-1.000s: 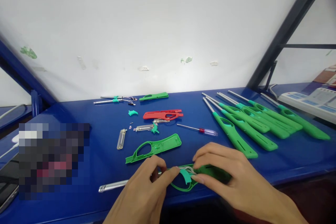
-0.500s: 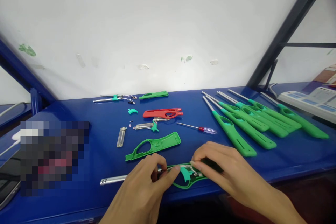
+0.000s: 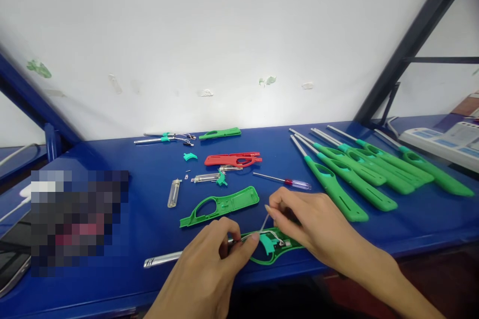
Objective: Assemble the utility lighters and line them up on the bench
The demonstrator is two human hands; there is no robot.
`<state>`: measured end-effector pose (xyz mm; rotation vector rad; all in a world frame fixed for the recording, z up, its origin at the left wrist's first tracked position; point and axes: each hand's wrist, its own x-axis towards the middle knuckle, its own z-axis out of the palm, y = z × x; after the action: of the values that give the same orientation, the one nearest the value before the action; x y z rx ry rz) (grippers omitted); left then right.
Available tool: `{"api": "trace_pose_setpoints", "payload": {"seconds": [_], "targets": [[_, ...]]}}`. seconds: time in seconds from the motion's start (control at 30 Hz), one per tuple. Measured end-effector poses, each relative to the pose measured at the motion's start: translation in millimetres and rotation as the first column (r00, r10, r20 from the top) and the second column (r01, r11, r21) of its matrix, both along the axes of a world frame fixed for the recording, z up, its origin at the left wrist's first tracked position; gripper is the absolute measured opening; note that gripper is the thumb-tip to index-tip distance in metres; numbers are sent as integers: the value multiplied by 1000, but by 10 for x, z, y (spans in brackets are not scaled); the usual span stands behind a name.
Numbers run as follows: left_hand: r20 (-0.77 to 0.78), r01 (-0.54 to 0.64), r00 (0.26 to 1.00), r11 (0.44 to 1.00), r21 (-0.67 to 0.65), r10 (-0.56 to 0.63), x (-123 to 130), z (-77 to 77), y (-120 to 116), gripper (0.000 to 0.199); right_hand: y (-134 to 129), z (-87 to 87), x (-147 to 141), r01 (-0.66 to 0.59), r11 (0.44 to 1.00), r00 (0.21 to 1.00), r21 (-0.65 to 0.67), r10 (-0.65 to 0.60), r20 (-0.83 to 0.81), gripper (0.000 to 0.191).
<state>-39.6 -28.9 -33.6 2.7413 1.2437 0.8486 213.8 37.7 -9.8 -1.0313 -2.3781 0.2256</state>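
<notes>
An open green lighter shell (image 3: pixel 267 258) lies near the front edge, with a teal trigger (image 3: pixel 267 243) and white wires inside. From its left end a metal tube (image 3: pixel 162 259) sticks out. My left hand (image 3: pixel 209 264) grips the shell's left end by the tube, thumb and fingers pressed together. Above the shell, my right hand (image 3: pixel 305 217) pinches the upper end of a thin pale tube (image 3: pixel 264 223), whose lower end is near my left thumb. Behind my hands lies an empty green half-shell (image 3: pixel 237 200).
A screwdriver (image 3: pixel 297 184), a red shell (image 3: pixel 228 159), clear fuel tanks (image 3: pixel 173 193) and small parts lie behind. Several green lighters (image 3: pixel 337 189) are on the right. A second green shell (image 3: pixel 220 134) and metal tubes (image 3: pixel 155 140) lie at the back.
My right hand has risen slightly, and the thin pale tube now stands up out of the shell between my hands. My left hand has hardly moved.
</notes>
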Motion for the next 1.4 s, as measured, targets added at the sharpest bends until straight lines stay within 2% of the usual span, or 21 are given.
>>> {"api": "trace_pose_setpoints", "payload": {"seconds": [0.2, 0.37, 0.57, 0.7, 0.9, 1.07, 1.27, 1.4], "targets": [[26, 17, 1000, 999, -43, -16, -1, 14, -2, 55, -18, -3, 1, -39, 998, 997, 54, 42, -63, 17], [72, -17, 997, 999, -43, 20, 18, 24, -5, 48, -71, 18, 19, -93, 990, 983, 109, 109, -145, 15], [133, -8, 991, 999, -39, 13, 35, 43, 3, 38, -140, 54, 17, -123, 991, 976, 48, 130, -176, 18], [150, -1, 989, 1000, -25, 5, 42, 20, 17, 38, -140, 20, 32, -107, 992, 981, 61, 116, -157, 18], [148, -7, 989, 999, -47, 14, 40, -8, 2, 40, -136, 5, 42, -152, 983, 953, 99, 172, -250, 12], [154, -12, 988, 999, -53, 20, 56, 1, -5, 40, -143, 24, 37, -136, 985, 968, 105, 155, -197, 20], [135, -26, 990, 999, -40, 31, 50, 12, -11, 39, -142, 4, 49, -152, 985, 963, 78, 165, -211, 15], [138, -12, 990, 1000, -20, 15, 40, -5, -14, 39, -142, 6, 46, -144, 983, 969, 113, 163, -184, 16]]}}
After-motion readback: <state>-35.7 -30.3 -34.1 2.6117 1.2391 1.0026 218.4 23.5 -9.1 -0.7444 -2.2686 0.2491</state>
